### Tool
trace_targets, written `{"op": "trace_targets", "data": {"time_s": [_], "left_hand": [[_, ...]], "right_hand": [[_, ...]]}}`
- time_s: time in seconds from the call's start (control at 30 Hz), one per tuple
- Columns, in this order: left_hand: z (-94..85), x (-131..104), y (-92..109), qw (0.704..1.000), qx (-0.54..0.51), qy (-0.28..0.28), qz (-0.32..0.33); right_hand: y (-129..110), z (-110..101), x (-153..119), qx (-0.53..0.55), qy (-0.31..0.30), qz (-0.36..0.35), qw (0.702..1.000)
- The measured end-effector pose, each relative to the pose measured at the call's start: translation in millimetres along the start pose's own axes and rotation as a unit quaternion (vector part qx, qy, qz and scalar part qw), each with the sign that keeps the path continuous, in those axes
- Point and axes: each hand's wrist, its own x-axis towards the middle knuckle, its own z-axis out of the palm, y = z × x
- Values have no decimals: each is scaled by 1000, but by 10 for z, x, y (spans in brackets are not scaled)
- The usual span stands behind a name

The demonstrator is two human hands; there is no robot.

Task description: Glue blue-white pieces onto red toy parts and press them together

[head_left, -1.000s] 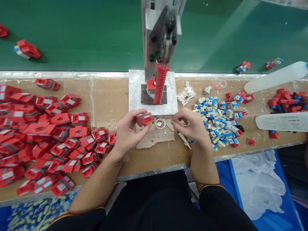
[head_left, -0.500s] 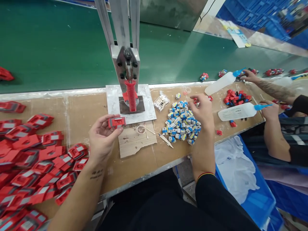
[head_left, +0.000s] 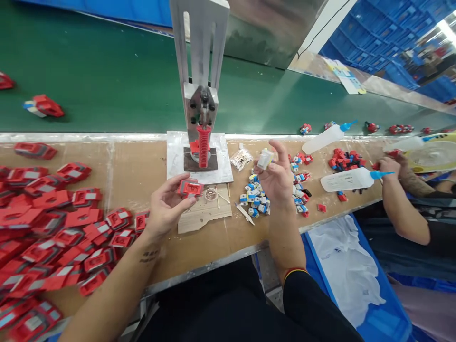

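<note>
My left hand (head_left: 164, 207) grips a red toy-car body (head_left: 191, 188) between thumb and fingers, its hollow side facing up. Raised over the table, my right hand (head_left: 280, 183) pinches a small white block (head_left: 264, 159) with a hint of yellow, its other fingers spread. Beneath that hand lies a heap of white, blue and yellow blocks (head_left: 252, 195), partly hidden by it. A hand press with a red handle (head_left: 204, 147) stands on a white plate (head_left: 176, 152) beyond my left hand. Many similar red car bodies (head_left: 83, 216) are piled at the left.
Cardboard (head_left: 194, 221) holds a small round dish (head_left: 210, 194) and cotton swabs. A swab bag (head_left: 241, 158) and a white pointed tool (head_left: 245, 213) lie nearby. Glue bottles (head_left: 345, 180) lie at right, near a co-worker's hands (head_left: 388, 166). Behind runs a green belt (head_left: 117, 90) carrying assembled pieces.
My right hand has come up and left from the block heap with a white block in it. My left hand has moved slightly right, still holding the red car body.
</note>
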Motion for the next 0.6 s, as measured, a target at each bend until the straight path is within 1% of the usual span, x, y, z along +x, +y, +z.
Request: {"op": "trace_targets", "data": {"time_s": [0.07, 0.1, 0.17, 0.27, 0.33, 0.47, 0.6], "left_hand": [[19, -17, -12, 1000, -10, -22, 0], [24, -21, -21, 999, -11, -31, 1], [24, -23, -39, 999, -11, -40, 8], [19, -25, -61, 999, -2, -45, 14], [20, -33, -66, 999, 10, -49, 10], [27, -57, -65, 998, 24, -65, 8], [20, -69, -72, 998, 41, -54, 15]], "right_hand": [[43, 293, -71, 48, -35, 8, 998], [83, 399, -103, 60, -48, 12, 997], [190, 526, -162, 65, -71, 17, 995], [334, 571, -245, 40, -95, 6, 995], [366, 570, -301, 8, -109, 1, 994], [303, 607, -387, -66, -132, -12, 989], [256, 680, -422, -137, -124, -84, 979]]}}
